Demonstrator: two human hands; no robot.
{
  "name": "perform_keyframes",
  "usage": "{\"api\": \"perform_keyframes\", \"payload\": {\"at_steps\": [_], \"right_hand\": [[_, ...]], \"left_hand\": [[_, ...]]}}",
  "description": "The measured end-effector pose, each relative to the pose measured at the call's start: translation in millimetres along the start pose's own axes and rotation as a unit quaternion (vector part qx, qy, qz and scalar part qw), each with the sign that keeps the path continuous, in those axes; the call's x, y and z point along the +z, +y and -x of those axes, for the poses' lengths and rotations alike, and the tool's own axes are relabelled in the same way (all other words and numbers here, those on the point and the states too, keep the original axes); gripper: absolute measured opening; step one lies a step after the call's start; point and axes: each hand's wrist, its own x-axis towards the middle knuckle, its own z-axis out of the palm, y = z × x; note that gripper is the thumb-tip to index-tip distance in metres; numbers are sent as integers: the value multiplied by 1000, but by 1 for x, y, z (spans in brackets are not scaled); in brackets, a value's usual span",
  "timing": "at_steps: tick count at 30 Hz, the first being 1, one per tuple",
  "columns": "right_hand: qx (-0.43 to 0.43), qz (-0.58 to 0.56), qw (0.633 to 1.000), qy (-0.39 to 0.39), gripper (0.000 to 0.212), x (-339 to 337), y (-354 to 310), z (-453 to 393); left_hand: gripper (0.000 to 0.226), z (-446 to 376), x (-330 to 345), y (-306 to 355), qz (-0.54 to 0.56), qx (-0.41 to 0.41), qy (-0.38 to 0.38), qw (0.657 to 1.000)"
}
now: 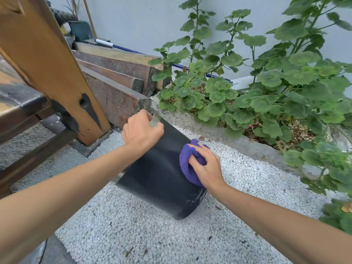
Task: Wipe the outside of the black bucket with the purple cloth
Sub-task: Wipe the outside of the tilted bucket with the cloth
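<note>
While the tilted black plastic bucket (pixel 162 174) lies on the white gravel (pixel 133 225), both hands work on its side.

From the head view: the left hand (pixel 142 129) is clenched around the bucket's far end, seemingly to keep it from rolling; what it grasps there is blurred. The right hand (pixel 206 165) has its fingers curled into the bunched purple cloth (pixel 185 164), pressing it to the wall mid-wipe. Stacked dark timber planks (pixel 114 82) and a leafy green plant (pixel 266 82) stand behind. No brand, label or writing is readable.
</note>
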Motion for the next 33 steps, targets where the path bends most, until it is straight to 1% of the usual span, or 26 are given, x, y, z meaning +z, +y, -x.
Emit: {"api": "perform_keyframes", "payload": {"at_steps": [3, 6, 9, 11, 13, 16, 20, 24, 25, 27, 29, 31, 33], "right_hand": [[-3, 43, 999, 32, 35, 0, -9, 7], [-7, 75, 997, 33, 35, 2, -6, 23], [-32, 110, 993, 40, 31, 2, 3, 32], [-49, 123, 991, 37, 31, 0, 8, 36], [-60, 128, 989, 31, 31, -1, 10, 40], [-67, 135, 988, 28, 28, 0, 11, 43], [-49, 121, 991, 39, 24, 1, 10, 39], [-52, 126, 990, 47, 24, -2, 15, 37], [-58, 134, 988, 44, 25, -2, 16, 39], [-71, 148, 986, 37, 24, -3, 18, 41], [-74, 146, 986, 28, 24, -4, 18, 43], [-71, 146, 986, 29, 24, -6, 18, 42], [-66, 146, 987, 28, 25, -8, 18, 42]], "left_hand": [[33, 5, -4, -1, 7, 35, 34, 999], [31, 8, -6, -13, -20, 80, 43, 996], [39, 4, -6, -27, -99, 180, 67, 976], [49, 1, -6, -34, -132, 226, 80, 962], [52, -2, -5, -39, -132, 238, 89, 958], [46, -6, -2, -44, -115, 246, 107, 956], [42, -3, 3, -41, -67, 221, 121, 965], [47, 2, 9, -36, 55, 146, 87, 984], [46, 2, 9, -38, 78, 155, 79, 982], [50, 3, 9, -42, 102, 222, 51, 968], [74, 3, 10, -45, 77, 287, -11, 955], [94, 3, 11, -43, 53, 292, -84, 951], [101, 4, 10, -39, 24, 275, -124, 953]]}}
